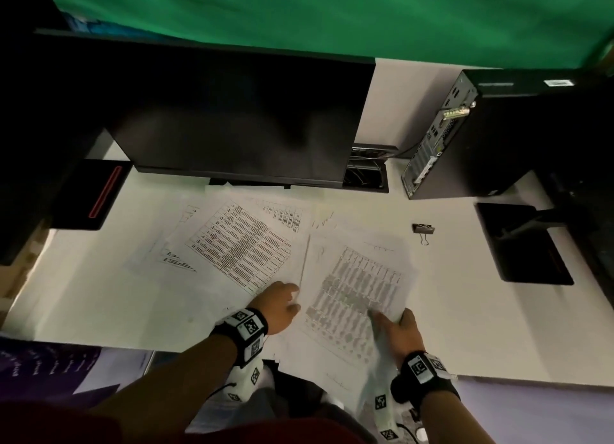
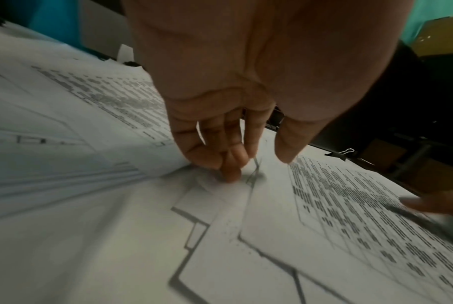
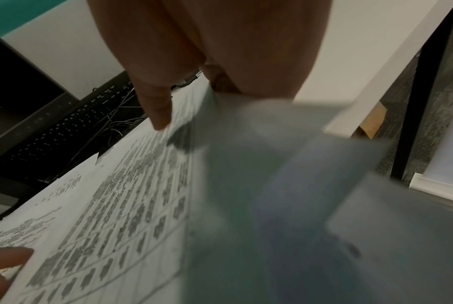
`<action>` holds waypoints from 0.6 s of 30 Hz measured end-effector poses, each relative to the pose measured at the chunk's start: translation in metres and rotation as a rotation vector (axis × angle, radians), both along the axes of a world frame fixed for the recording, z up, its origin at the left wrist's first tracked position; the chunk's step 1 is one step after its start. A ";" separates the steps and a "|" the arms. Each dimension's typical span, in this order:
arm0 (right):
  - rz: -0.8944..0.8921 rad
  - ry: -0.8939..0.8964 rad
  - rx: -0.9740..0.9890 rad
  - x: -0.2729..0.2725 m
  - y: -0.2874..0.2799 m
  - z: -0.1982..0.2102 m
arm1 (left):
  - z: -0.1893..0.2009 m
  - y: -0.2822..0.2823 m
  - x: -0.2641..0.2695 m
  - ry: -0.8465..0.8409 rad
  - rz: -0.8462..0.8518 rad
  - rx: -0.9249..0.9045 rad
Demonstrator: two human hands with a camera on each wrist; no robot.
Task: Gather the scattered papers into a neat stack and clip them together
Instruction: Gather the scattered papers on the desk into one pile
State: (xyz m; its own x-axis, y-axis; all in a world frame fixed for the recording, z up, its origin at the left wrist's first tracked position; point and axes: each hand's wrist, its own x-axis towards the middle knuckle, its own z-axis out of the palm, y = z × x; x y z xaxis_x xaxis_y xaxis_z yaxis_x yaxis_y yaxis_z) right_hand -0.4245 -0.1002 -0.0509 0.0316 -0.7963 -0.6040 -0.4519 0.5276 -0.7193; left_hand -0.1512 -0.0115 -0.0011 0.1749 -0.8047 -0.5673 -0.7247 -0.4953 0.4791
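Observation:
Several printed sheets (image 1: 239,241) lie spread over the middle of the white desk (image 1: 465,310). My right hand (image 1: 397,327) grips the near right corner of a sheet with a grey table (image 1: 355,287), thumb on top; that sheet is lifted and blurred in the right wrist view, where the right hand (image 3: 194,92) pinches the held sheet (image 3: 246,164). My left hand (image 1: 282,304) rests at the sheet's left edge. Its fingertips (image 2: 230,172) press down on the papers (image 2: 116,205) and its thumb stands apart. A black binder clip (image 1: 423,229) lies alone on the desk, right of the papers, and the binder clip (image 2: 339,154) shows past my left thumb.
A dark monitor (image 1: 239,118) stands behind the papers, with a keyboard (image 3: 64,127) under it. A black computer tower (image 1: 481,134) is at the back right. Dark stand bases (image 1: 525,244) sit on both sides. The desk's near edge runs under my wrists.

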 end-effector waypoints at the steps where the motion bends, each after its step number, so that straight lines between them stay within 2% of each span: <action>1: 0.009 0.007 0.002 -0.001 -0.001 -0.005 | -0.001 0.000 0.001 -0.016 0.011 -0.014; 4: 0.009 0.028 0.017 -0.004 -0.003 -0.017 | -0.004 0.000 0.020 -0.058 0.193 -0.079; 7: 0.000 0.023 0.007 -0.004 -0.003 -0.017 | -0.003 0.003 0.054 -0.203 0.555 -0.079; 9: -0.002 0.028 0.005 -0.004 -0.002 -0.016 | 0.003 0.006 0.080 -0.264 0.815 0.031; 11: 0.004 0.038 -0.008 -0.003 -0.002 -0.016 | 0.000 0.008 0.107 -0.229 0.981 0.189; 14: 0.016 0.064 -0.011 -0.004 -0.003 -0.016 | -0.012 0.004 0.133 -0.192 1.076 0.359; 18: 0.016 0.065 0.006 -0.003 -0.002 -0.016 | -0.012 -0.010 0.134 -0.203 1.057 0.379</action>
State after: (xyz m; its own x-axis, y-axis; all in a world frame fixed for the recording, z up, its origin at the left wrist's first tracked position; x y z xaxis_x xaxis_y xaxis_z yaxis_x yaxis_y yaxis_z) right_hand -0.4274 -0.1023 -0.0669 0.0047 -0.7923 -0.6101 -0.5056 0.5245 -0.6850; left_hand -0.0176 -0.0214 -0.0133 0.7793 0.0172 -0.6264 0.0946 -0.9914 0.0905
